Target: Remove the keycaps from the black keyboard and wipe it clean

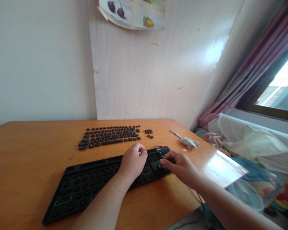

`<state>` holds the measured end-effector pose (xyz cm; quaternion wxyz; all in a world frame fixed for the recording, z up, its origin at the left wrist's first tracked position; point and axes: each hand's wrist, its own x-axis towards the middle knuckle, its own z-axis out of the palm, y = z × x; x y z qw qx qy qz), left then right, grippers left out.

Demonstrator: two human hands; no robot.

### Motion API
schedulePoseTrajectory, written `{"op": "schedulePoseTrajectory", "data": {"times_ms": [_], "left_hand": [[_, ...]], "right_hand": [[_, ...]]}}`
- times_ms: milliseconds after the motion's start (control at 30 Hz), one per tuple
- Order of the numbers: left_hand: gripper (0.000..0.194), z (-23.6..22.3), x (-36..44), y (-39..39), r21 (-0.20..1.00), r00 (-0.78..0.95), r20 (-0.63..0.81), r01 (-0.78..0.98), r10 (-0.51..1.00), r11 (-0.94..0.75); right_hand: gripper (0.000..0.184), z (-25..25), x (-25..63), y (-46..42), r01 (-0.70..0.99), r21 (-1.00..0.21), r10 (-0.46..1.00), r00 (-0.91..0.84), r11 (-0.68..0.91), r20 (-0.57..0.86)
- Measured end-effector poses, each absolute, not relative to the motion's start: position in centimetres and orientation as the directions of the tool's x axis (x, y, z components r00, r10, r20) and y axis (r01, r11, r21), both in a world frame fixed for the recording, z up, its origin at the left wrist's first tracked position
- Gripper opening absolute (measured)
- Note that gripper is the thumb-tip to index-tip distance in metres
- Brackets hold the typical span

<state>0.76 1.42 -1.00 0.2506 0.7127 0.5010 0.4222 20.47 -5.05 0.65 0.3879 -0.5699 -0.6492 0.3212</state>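
Observation:
A black keyboard frame (81, 185) with most of its keycaps taken off lies on the wooden desk (28, 153). My left hand (133, 161) rests on its middle with the fingers curled in a loose fist. My right hand (180, 166) is over the keyboard's number-pad end, fingers pinched together at a key. Whether anything is between the fingers is hidden. The removed black keycaps (110, 136) are laid out in keyboard order farther back on the desk.
A white crumpled cloth with a thin stick (188, 141) lies at the desk's right rear. A keyboard cable (199, 204) hangs off the front edge. Bedding (254, 147) and a curtained window are on the right. A wood panel leans on the wall behind.

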Motion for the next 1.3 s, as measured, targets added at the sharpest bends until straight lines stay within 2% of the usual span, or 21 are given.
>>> {"op": "schedulePoseTrajectory", "data": {"times_ms": [400,600,933,1167,1300], "left_hand": [[0.006,-1.3,0.8,1.5,0.750,0.160,0.371,0.529,0.915,-0.397],[0.005,-1.4,0.8,1.5,0.737,0.159,0.372,0.549,0.915,-0.395],[0.005,-1.7,0.8,1.5,0.709,0.172,0.386,0.573,0.906,-0.411],[0.006,-1.5,0.8,1.3,0.700,0.179,0.378,0.587,0.908,-0.407],[0.006,-1.5,0.8,1.4,0.693,0.178,0.385,0.593,0.906,-0.411]], "right_hand": [[0.024,0.8,19.8,-4.7,0.620,-0.772,0.989,-0.046,0.136,0.137],[0.020,1.2,18.8,-5.1,0.671,-0.722,0.980,-0.035,0.169,0.197],[0.019,0.9,18.6,-4.9,0.619,-0.764,0.975,-0.015,0.182,0.220],[0.019,0.6,18.6,-4.8,0.634,-0.747,0.973,-0.040,0.201,0.227],[0.020,0.1,18.9,-4.3,0.563,-0.816,0.985,0.016,0.134,0.172]]}}
